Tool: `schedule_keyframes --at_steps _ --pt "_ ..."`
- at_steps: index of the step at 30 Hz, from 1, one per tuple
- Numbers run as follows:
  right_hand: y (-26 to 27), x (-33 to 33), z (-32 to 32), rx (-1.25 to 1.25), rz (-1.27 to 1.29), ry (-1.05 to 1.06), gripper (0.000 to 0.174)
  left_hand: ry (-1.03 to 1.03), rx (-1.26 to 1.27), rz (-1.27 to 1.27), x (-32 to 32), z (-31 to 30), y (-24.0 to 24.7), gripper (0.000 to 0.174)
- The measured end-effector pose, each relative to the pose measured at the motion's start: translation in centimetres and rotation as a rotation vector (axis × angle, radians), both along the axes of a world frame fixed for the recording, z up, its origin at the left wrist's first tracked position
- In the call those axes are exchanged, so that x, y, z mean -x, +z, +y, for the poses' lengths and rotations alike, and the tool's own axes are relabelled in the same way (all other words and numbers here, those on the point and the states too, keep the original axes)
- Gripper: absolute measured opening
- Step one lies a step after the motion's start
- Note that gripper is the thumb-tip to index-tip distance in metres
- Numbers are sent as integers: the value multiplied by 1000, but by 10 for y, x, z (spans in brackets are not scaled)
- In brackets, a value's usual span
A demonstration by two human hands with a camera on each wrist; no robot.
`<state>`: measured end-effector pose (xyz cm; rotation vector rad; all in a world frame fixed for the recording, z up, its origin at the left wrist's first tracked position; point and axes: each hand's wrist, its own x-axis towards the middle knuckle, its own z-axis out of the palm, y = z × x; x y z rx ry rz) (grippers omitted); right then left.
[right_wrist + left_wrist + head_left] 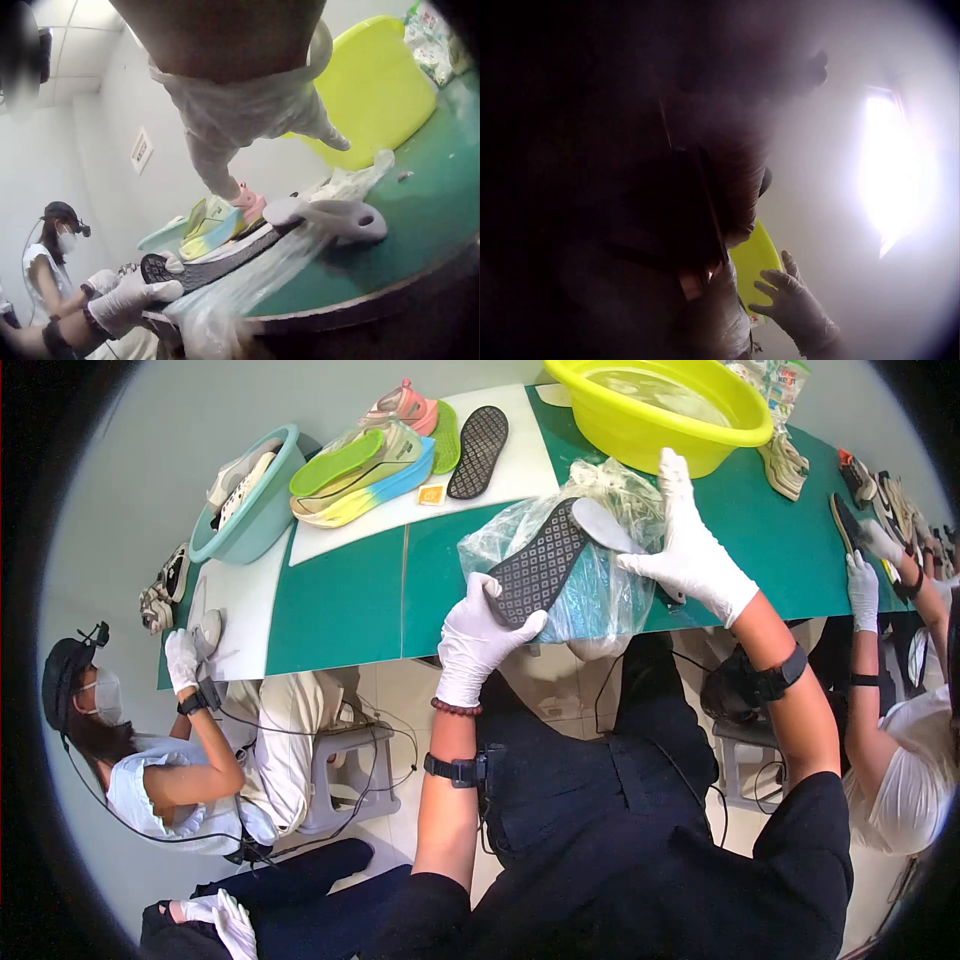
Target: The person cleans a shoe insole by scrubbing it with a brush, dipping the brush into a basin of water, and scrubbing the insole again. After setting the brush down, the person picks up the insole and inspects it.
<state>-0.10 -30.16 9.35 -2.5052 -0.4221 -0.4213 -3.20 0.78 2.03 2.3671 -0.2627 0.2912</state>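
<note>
My gloved left hand [485, 635] grips the heel end of a black insole [540, 568] with a diamond pattern, thumb on its face. The insole slants up and right over a crumpled clear plastic bag [600, 615]. A pale grey brush-like tool [341, 217], with a hole at its handle end, lies by the insole's far tip. Above that tool my gloved right hand [695, 550] is spread, fingers straight and holding nothing; a gap shows below it in the right wrist view. The left wrist view is mostly dark, with the right hand [799, 307] at lower right.
Behind the bag stands a yellow basin [690, 445] of water. On the white board lie another black insole [480, 452], green insoles [337, 463] and colourful shoe parts. A blue-green basin [245, 530] holds shoes. People with gloved hands sit at both sides.
</note>
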Motion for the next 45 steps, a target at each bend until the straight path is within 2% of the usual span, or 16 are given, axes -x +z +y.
schedule_keyframes --at_steps 2,3,6,9,12,13,18,21,25,28,34,38,42,43,44,45 --pt "-7 0 -6 -104 -67 6 134 -3 0 5 -1 -1 1 74" --pt "0 7 -2 -39 -115 -70 135 1 -2 27 0 -1 2 74" --pt "32 21 11 -53 330 -268 137 7 -2 34 0 0 3 74" --pt "6 14 -7 18 169 -308 97 7 -4 28 0 0 1 74" --pt "10 11 -14 130 300 -323 34 20 -12 51 1 0 3 74" --pt "9 12 -14 147 212 -326 27 25 -16 63 1 -1 4 74" --pt "-7 15 -11 220 -296 -252 30 29 -14 44 2 -2 4 74" --pt "-26 16 -10 56 -288 -256 28 29 -16 48 2 -2 5 74" --pt "-32 27 2 -108 -108 -278 21 28 -16 26 1 -1 1 73" --pt "-43 21 -1 -158 -98 -221 22 30 -4 10 3 -2 2 73" --pt "-83 7 -29 -152 -265 -212 26 30 -2 -26 3 -3 1 72" --pt "-92 4 -35 -287 -289 -311 23 37 -7 -3 2 -3 1 71" --pt "-93 2 -32 -249 -325 -294 16 38 -6 -9 3 -4 4 71" --pt "-89 6 -31 -198 -245 -332 5 36 -4 -12 3 -4 3 71" --pt "-84 7 -27 -228 -281 -328 2 39 1 -11 3 -4 4 71" --pt "-78 8 -19 -260 -317 -325 5 41 5 -10 4 -4 5 71"
